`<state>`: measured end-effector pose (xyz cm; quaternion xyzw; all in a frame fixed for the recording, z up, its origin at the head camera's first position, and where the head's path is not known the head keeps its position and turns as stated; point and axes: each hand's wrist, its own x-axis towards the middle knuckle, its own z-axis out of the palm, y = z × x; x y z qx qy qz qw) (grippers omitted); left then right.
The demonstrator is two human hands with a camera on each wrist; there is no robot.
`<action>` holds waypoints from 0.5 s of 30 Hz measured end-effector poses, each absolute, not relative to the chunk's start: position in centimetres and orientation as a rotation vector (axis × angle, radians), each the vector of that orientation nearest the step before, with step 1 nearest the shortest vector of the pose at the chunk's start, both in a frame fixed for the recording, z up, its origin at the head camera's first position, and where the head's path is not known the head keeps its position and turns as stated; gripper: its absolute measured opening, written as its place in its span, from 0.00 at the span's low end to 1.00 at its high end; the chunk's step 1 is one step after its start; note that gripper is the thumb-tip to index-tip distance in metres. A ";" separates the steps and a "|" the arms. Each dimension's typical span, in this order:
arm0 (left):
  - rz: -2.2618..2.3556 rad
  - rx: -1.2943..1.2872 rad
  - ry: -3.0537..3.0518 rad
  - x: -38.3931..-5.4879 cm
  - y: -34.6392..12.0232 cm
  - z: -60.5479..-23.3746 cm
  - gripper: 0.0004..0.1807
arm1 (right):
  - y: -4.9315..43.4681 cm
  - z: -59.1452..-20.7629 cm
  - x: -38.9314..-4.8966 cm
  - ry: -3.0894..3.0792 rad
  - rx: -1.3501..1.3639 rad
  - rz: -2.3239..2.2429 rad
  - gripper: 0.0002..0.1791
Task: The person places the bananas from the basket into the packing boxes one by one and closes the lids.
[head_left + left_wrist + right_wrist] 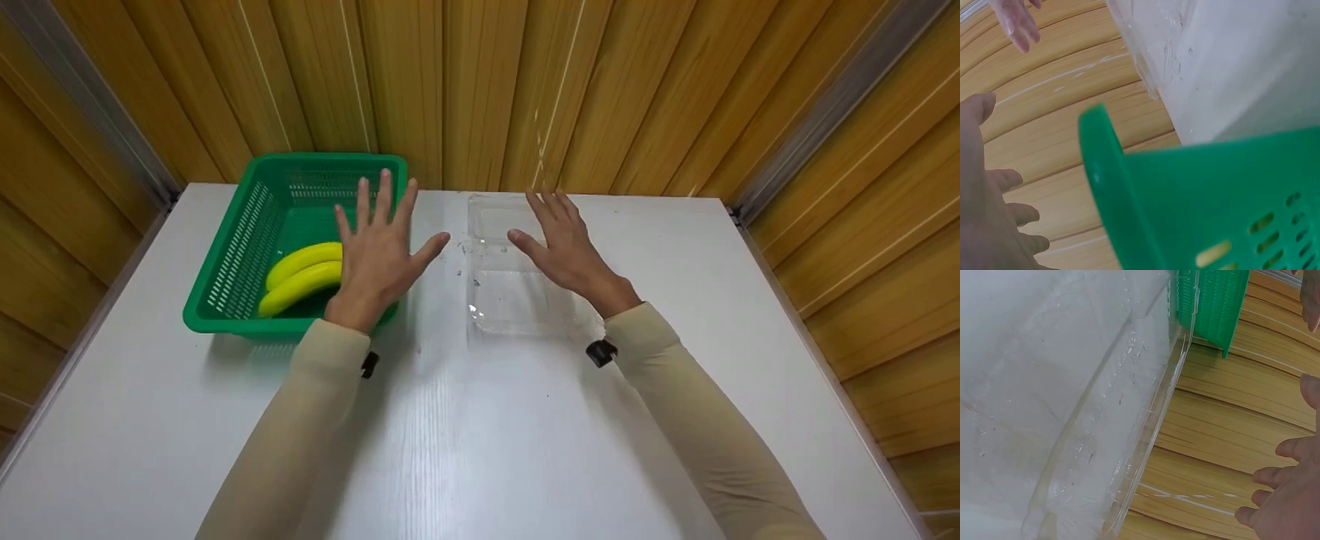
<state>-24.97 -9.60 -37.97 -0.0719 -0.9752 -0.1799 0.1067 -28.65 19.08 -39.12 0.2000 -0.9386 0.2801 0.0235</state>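
The left hand (375, 259) and right hand (564, 251) have grips spread; careless lowering might knock the clear box (510, 304).

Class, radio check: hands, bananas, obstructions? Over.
Left hand, right hand: both empty. Two bananas in green basket. Left hand partly blocks head view of them; clear container by right hand.

Has yellow-brown, wood-grained slatted walls (480, 90) behind and beside a flat white tabletop (450, 450), with grey metallic strips (832, 105) at the corners.
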 end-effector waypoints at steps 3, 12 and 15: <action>-0.574 -0.208 -2.855 -24.8 -10.6 -37.8 0.51 | 18.7 -39.0 -28.5 -2.905 0.638 0.867 0.47; -0.689 -0.186 -2.768 -24.1 -13.1 -38.1 0.52 | 17.3 -38.6 -28.3 -2.875 0.714 0.985 0.46; -0.743 -0.177 -2.734 -23.8 -13.9 -38.3 0.51 | 16.9 -38.6 -28.3 -2.865 0.730 1.006 0.46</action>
